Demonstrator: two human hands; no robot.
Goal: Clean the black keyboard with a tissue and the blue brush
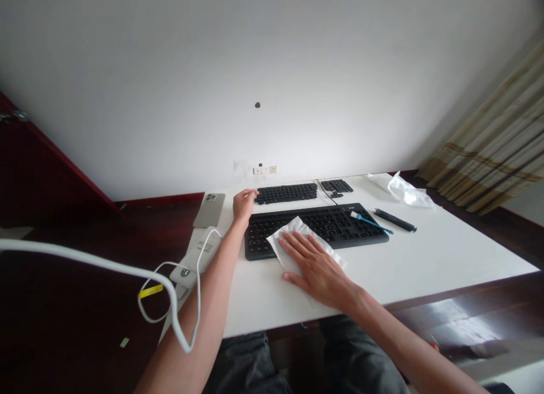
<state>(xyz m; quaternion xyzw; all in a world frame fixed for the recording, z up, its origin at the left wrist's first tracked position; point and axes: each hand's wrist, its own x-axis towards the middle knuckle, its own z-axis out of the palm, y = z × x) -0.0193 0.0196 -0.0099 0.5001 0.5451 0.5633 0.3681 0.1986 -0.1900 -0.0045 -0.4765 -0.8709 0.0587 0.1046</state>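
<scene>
In the head view, I saw the right hand [312, 266] spread flat, released, on a white sheet [297, 224] across the keyboard's [335, 231] near edge. The left hand [243, 208] curled beside the key block [287, 193]; I couldn't tell its grip. Sweeping rightward risked knocking the brush [369, 220]; the bench [450, 249] lay open beyond.

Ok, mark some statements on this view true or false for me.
1. The right hand lies flat on the wipe. True.
2. The wipe covers the whole keyboard. False: it overlaps only part of it.
3. The phone is left of the left hand. True.
4. The left hand touches the brush. False: it is by the loose keys.
5. The brush lies at the keyboard's left end. False: it is at the right end.
</scene>
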